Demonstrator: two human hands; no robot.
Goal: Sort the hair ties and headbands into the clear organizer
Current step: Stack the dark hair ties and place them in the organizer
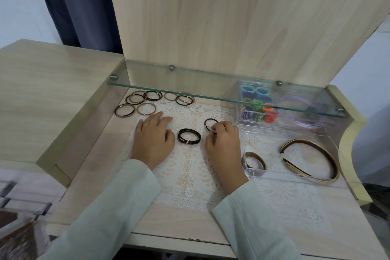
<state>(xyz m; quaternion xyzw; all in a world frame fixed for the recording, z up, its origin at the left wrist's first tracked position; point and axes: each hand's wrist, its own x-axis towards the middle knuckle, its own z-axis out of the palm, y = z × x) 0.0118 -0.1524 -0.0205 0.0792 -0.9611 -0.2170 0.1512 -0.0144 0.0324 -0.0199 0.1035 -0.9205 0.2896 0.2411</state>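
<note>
No legible text, label, brand or number anywhere.

Pastel headbands (293, 98) dim behind glass shelf (190, 82)

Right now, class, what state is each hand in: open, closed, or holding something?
Left hand: open, resting flat on the lace mat.
Right hand: closed, pinching a black hair tie.

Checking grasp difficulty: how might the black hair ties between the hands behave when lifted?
The black hair ties are thin loops, probably floppy and light. Flat on the lace mat, they likely won't roll; stacked loops may separate.
</note>
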